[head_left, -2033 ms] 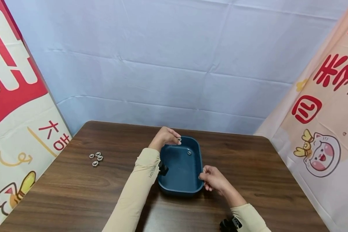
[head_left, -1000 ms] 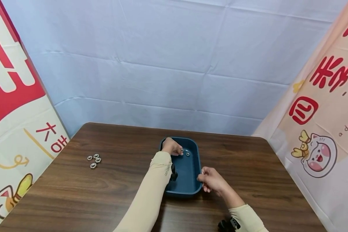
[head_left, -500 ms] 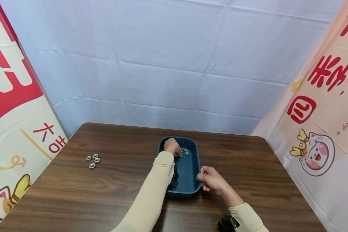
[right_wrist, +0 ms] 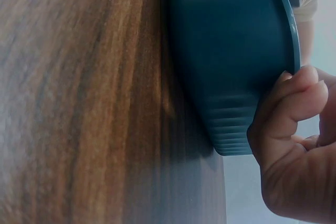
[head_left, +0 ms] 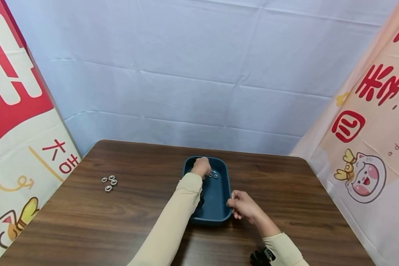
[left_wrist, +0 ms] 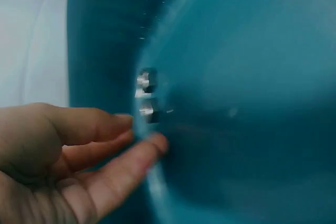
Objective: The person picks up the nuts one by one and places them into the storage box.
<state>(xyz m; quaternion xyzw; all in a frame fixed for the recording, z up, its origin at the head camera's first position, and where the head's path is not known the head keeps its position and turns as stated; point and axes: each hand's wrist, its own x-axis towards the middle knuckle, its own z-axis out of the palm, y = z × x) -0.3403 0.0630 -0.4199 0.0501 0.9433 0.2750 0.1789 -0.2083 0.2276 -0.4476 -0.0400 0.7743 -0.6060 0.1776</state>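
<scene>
A brown wooden table (head_left: 119, 221) carries a dark blue tray (head_left: 216, 207) near its middle, and two small metal nuts (head_left: 213, 175) lie on the tray's floor at its far end. The left hand (head_left: 201, 167) reaches into that far end, its fingers (left_wrist: 126, 161) loosely straight just beside the nuts and holding nothing. The right hand (head_left: 242, 207) grips the tray's near right rim, fingers (right_wrist: 294, 98) curled round the edge. Four more nuts (head_left: 108, 182) sit in a cluster on the table, well apart to the left. The banner (head_left: 369, 125) on the right bears red characters, a cartoon cat and the words "a day"; the left banner (head_left: 16, 111) shows red characters too.
</scene>
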